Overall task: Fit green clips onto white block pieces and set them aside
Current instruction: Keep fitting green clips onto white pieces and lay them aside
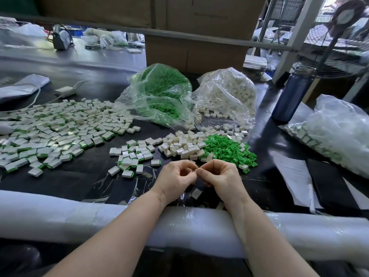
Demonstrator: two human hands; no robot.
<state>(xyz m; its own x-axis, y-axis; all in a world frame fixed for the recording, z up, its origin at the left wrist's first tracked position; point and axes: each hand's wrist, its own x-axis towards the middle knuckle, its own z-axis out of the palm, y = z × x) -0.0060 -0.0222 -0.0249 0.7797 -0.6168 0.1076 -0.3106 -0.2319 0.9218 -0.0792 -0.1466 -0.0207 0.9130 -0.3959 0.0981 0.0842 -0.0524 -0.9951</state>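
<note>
My left hand (175,177) and my right hand (221,176) meet fingertip to fingertip just above the black table near its front edge. Both have curled fingers pinching a small piece between them; the piece is almost wholly hidden, so I cannot tell whether it is a block or a clip. A loose white block (196,193) lies on the table below my hands. Beyond my hands sit a pile of bare white blocks (183,145) and a pile of green clips (229,149). Finished blocks with green clips (50,132) spread across the left of the table.
Two plastic bags stand behind the piles, one with green clips (159,92), one with white blocks (229,92). A blue bottle (292,92) stands at right beside another bag (335,132). Paper sheets (295,176) lie at right. A padded white rail (99,218) runs along the table's front.
</note>
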